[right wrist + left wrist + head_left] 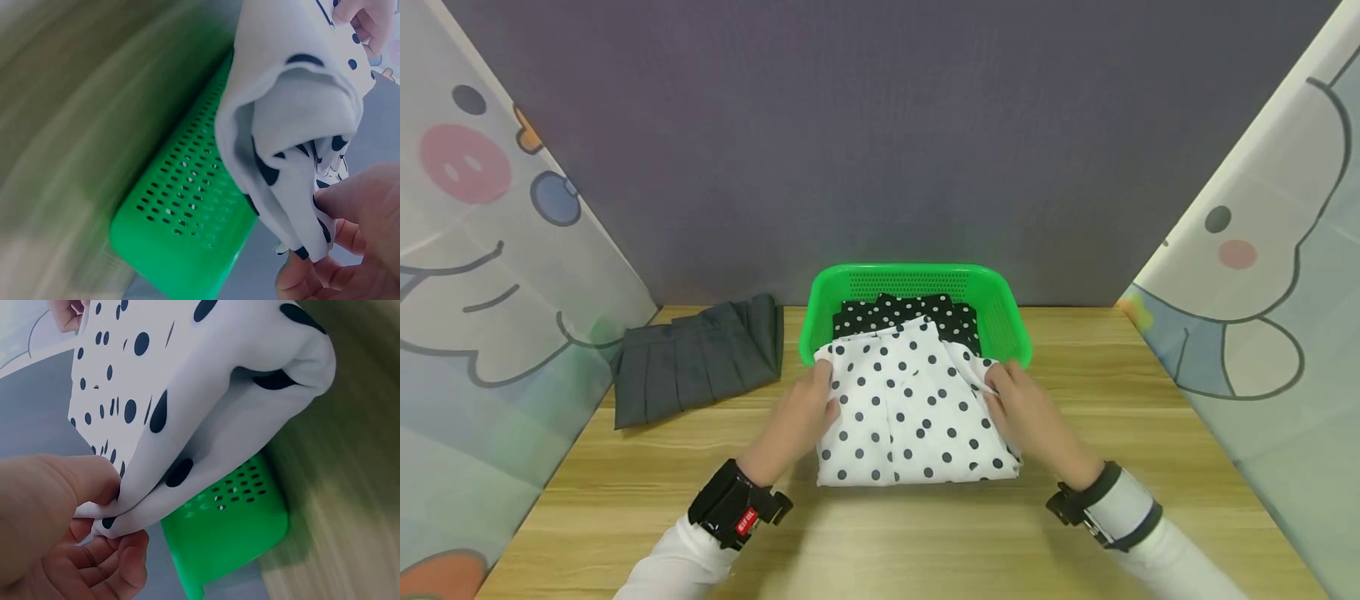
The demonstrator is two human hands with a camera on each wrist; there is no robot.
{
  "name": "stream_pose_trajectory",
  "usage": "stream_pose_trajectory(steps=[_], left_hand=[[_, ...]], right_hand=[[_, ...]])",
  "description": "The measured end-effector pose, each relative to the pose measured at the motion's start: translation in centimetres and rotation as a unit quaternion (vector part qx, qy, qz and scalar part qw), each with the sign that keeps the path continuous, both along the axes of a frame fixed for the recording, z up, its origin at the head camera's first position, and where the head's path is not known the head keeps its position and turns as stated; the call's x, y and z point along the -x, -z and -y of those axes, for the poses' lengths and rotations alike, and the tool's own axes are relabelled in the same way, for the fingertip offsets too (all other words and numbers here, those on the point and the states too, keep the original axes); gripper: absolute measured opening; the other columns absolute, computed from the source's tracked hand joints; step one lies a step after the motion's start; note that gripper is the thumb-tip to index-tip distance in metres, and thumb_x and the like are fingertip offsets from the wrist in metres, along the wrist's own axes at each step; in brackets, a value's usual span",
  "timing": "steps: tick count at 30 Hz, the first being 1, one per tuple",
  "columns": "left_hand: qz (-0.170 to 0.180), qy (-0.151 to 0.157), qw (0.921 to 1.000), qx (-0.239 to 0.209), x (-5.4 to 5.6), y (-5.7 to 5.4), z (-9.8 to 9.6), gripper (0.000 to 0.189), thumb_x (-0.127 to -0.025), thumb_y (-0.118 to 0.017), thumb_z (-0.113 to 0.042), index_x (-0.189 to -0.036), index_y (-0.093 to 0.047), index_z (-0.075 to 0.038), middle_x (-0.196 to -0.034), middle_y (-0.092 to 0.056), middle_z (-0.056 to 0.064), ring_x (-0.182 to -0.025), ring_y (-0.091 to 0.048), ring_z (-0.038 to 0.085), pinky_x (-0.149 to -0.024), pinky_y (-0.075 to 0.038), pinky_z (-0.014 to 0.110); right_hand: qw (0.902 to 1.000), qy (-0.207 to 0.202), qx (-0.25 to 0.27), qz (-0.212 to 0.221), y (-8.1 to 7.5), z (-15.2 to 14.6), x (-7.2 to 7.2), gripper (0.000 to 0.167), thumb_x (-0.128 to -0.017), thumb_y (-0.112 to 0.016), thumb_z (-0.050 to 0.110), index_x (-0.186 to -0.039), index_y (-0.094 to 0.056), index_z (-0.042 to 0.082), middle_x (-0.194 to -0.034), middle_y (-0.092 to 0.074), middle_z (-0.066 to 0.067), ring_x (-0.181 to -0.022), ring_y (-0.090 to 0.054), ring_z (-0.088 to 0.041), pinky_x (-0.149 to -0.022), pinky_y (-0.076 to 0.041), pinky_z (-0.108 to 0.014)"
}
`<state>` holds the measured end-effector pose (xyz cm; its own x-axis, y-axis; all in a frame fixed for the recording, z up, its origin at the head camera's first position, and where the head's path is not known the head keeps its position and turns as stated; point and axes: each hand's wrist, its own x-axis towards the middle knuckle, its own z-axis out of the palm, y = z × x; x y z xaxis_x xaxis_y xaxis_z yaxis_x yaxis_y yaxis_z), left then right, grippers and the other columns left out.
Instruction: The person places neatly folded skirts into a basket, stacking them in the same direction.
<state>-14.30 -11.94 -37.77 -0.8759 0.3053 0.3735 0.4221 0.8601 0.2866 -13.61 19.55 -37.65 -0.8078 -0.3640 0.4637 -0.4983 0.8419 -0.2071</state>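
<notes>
A folded white cloth with black polka dots (917, 417) hangs between both hands, in front of the green basket and overlapping its front rim in the head view. My left hand (801, 417) pinches the cloth's left edge between thumb and fingers, which the left wrist view shows close up. On the opposite side my right hand (1030, 412) pinches the right edge, where several fabric layers (300, 156) curl into a loose fold. Inside the green plastic basket (1018, 342) lies a black cloth with white dots (906, 312), its lower part hidden behind the white one.
A folded dark grey pleated cloth (700, 362) lies on the wooden table (910, 542) to the left of the basket. Behind stands a dark grey panel (887, 150). Panels with cartoon figures (1247, 250) border the table at both sides.
</notes>
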Motion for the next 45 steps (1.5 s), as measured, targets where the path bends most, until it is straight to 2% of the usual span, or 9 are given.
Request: stream_pose_trajectory(steps=[3, 8, 11, 15, 20, 26, 31, 37, 45], left_hand=[[0.004, 0.002, 1.0, -0.008, 0.8, -0.6, -0.1, 0.03, -0.076, -0.066, -0.003, -0.097, -0.044, 0.0, -0.072, -0.046, 0.005, -0.056, -0.043, 0.016, -0.047, -0.036, 0.024], [0.008, -0.013, 0.9999, 0.003, 2.2, -1.4, -0.2, 0.031, -0.077, -0.066, -0.004, -0.098, -0.043, -0.001, -0.074, -0.046, 0.007, -0.051, -0.044, 0.017, -0.041, -0.033, 0.025], [0.009, -0.022, 0.9996, 0.013, 3.1, -1.8, -0.3, 0.031, -0.078, -0.065, -0.006, -0.099, -0.043, -0.002, -0.075, -0.046, 0.006, -0.049, -0.043, 0.017, -0.039, -0.031, 0.025], [0.011, -0.017, 0.9997, 0.013, 4.3, -2.5, -0.4, 0.03, -0.078, -0.063, -0.004, -0.101, -0.044, 0.0, -0.077, -0.048, 0.008, -0.049, -0.045, 0.017, -0.038, -0.033, 0.024], [0.038, -0.019, 0.999, 0.016, 5.8, -3.5, -0.6, 0.033, -0.08, -0.06, -0.004, -0.108, -0.044, 0.002, -0.081, -0.05, 0.01, -0.052, -0.049, 0.02, -0.04, -0.036, 0.026], [0.078, -0.025, 0.9965, 0.015, 7.2, -4.5, -0.8, 0.04, -0.083, -0.058, -0.006, -0.118, -0.041, 0.004, -0.088, -0.051, 0.012, -0.063, -0.054, 0.022, -0.048, -0.042, 0.026], [0.094, -0.022, 0.9953, 0.008, 8.2, -5.3, -1.1, 0.045, -0.083, -0.057, -0.005, -0.123, -0.038, 0.005, -0.094, -0.052, 0.014, -0.069, -0.056, 0.024, -0.052, -0.045, 0.027], [0.071, -0.02, 0.9971, 0.019, 9.5, -6.1, -1.3, 0.038, -0.082, -0.057, -0.004, -0.115, -0.041, 0.005, -0.09, -0.052, 0.014, -0.067, -0.057, 0.026, -0.053, -0.047, 0.032], [0.086, -0.036, 0.9953, 0.024, 10.6, -7.1, -1.6, 0.026, -0.083, -0.054, -0.005, -0.106, -0.043, 0.002, -0.084, -0.05, 0.011, -0.065, -0.055, 0.027, -0.051, -0.044, 0.034]], right_hand=[[1.0, 0.001, 0.0, -0.003, -0.5, -0.1, 0.9, 0.015, -0.081, -0.064, 0.004, -0.089, -0.051, 0.004, -0.079, -0.045, -0.008, -0.059, -0.04, -0.015, -0.048, -0.035, -0.024], [0.9999, -0.004, 0.002, -0.012, -1.2, 0.0, 2.4, 0.015, -0.081, -0.063, 0.002, -0.088, -0.051, 0.003, -0.079, -0.046, -0.011, -0.06, -0.041, -0.018, -0.047, -0.035, -0.025], [1.0, 0.001, 0.0, -0.007, -1.4, 0.0, 3.3, 0.013, -0.082, -0.062, 0.003, -0.089, -0.051, 0.002, -0.08, -0.046, -0.012, -0.062, -0.042, -0.02, -0.049, -0.036, -0.027], [0.9998, 0.016, -0.005, 0.011, -1.7, -0.2, 4.4, 0.011, -0.084, -0.06, 0.006, -0.09, -0.051, 0.003, -0.081, -0.046, -0.012, -0.066, -0.043, -0.022, -0.051, -0.037, -0.028], [0.9993, 0.018, -0.007, 0.031, -2.4, -0.2, 5.8, 0.009, -0.086, -0.057, 0.007, -0.09, -0.05, 0.003, -0.081, -0.046, -0.013, -0.067, -0.043, -0.023, -0.054, -0.038, -0.03], [0.9971, 0.027, -0.018, 0.068, -3.4, 0.0, 7.3, 0.01, -0.09, -0.053, 0.01, -0.094, -0.049, 0.003, -0.086, -0.046, -0.015, -0.067, -0.046, -0.024, -0.054, -0.041, -0.031], [0.9977, 0.028, -0.027, 0.055, -4.0, 0.0, 8.5, 0.01, -0.089, -0.054, 0.009, -0.094, -0.051, 0.001, -0.084, -0.047, -0.016, -0.069, -0.046, -0.025, -0.056, -0.041, -0.033], [0.9988, 0.031, -0.027, 0.026, -4.9, 0.0, 10.0, 0.009, -0.087, -0.056, 0.008, -0.091, -0.053, 0.0, -0.082, -0.048, -0.015, -0.068, -0.046, -0.026, -0.057, -0.041, -0.036], [0.9974, 0.039, -0.032, 0.053, -6.1, 0.2, 11.1, 0.008, -0.089, -0.053, 0.009, -0.09, -0.051, 0.001, -0.081, -0.045, -0.015, -0.068, -0.044, -0.027, -0.056, -0.039, -0.036]])
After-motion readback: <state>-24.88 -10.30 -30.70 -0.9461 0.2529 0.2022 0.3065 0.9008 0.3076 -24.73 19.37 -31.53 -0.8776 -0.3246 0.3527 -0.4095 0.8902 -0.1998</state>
